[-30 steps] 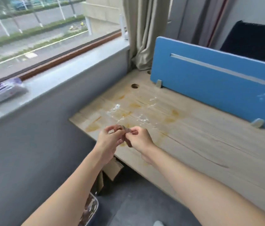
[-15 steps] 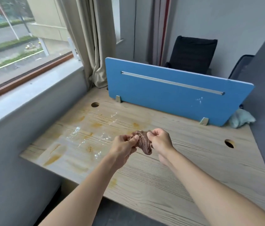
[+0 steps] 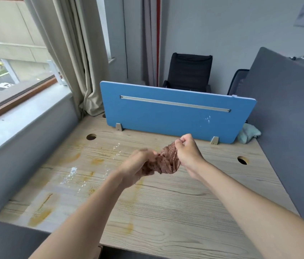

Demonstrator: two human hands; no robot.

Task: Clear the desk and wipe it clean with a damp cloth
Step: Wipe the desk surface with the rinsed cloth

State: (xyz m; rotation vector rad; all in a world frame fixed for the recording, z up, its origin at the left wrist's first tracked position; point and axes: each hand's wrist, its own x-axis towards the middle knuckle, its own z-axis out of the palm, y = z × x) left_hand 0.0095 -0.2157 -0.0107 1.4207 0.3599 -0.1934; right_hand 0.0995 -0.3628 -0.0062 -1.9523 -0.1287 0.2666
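I am holding the brown cloth bunched up in the air between both hands, above the middle of the desk and not touching it. It is hanging limp and crumpled, so I am judging it to be soft, light and floppy. If it is damp, it is probably clinging to itself rather than slipping. A cloth like this is best taken by its edges or corners, where it can be pulled open instead of dragged along as a wad.

My right hand is closing in a fist on the upper edge, with the fingers curled over the fabric and the rest drooping below it. My left hand is gripping the opposite side lower down. That hand is blurred, so I am not sure exactly how its fingers are lying, though the cloth is clearly running into it.

Down and to the left of my grip, yellow stains and water droplets are lying on the wood. I am taking those to be the mess that is waiting for the wipe. Beyond my hands the blue partition is standing upright, and a teal rag is sitting past its right end.
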